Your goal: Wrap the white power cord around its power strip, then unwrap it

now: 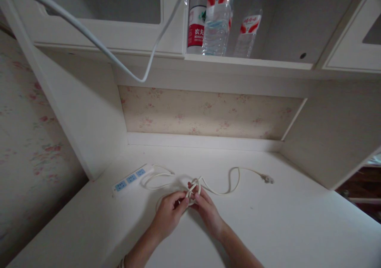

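Observation:
A white power cord (220, 194) runs in loose curves over the desktop. Its bunched, looped middle is between my two hands, just above the desk. My left hand (170, 211) pinches the loops from the left with thumb and fingers. From the right, my right hand (207, 212) grips the same bundle, some fingers hidden behind the strands. At the left end of the cord lies a white power strip (131, 180) with blue sockets facing up. The cord's plug (268, 178) rests on the desk to the right.
The white desk (285, 228) has side panels and a low back ledge (205, 141). Overhead, a shelf (268, 63) holds several plastic bottles (216, 34). A pale cable or tube (110, 56) hangs down at the upper left, close to the camera.

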